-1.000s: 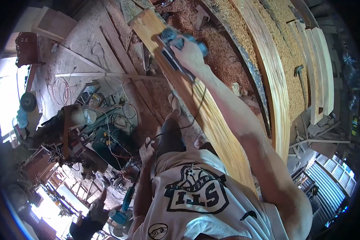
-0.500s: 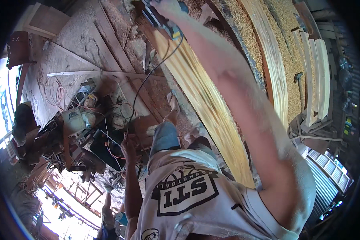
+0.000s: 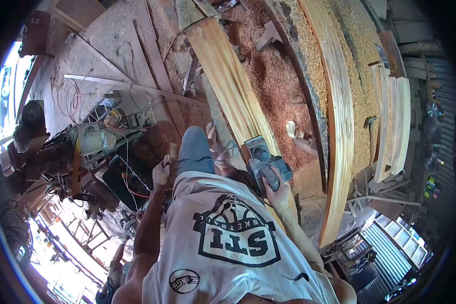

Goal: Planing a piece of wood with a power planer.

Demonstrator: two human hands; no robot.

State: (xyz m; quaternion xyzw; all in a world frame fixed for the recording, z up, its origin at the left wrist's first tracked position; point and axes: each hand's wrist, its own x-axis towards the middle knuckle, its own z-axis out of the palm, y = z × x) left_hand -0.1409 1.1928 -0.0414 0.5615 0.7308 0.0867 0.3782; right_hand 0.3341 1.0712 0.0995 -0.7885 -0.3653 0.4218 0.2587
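Observation:
My right hand (image 3: 278, 191) is closed round the rear handle of a grey-green electric hand planer (image 3: 259, 153). The planer rests on a long, pale, streaked wooden board (image 3: 227, 76), close to my right hip. The board runs from my side toward the far end, and its near part is partly hidden by my arm and shirt. Off to the left, beside my thigh, my left hand (image 3: 161, 172) is closed on a dark power cord (image 3: 187, 160), which crosses in front of my leg.
Reddish shavings (image 3: 273, 76) cover the ground right of the board. Farther right lie a second long plank (image 3: 340, 116), a hammer (image 3: 370, 122) and several pale wood pieces (image 3: 401, 126). Cluttered machinery and wires (image 3: 93, 139) stand at left. Another person (image 3: 115, 268) shows at lower left.
My right arm has drawn the planer back along the board from the far end to beside my hip. My left hand stays on the cord, slightly shifted.

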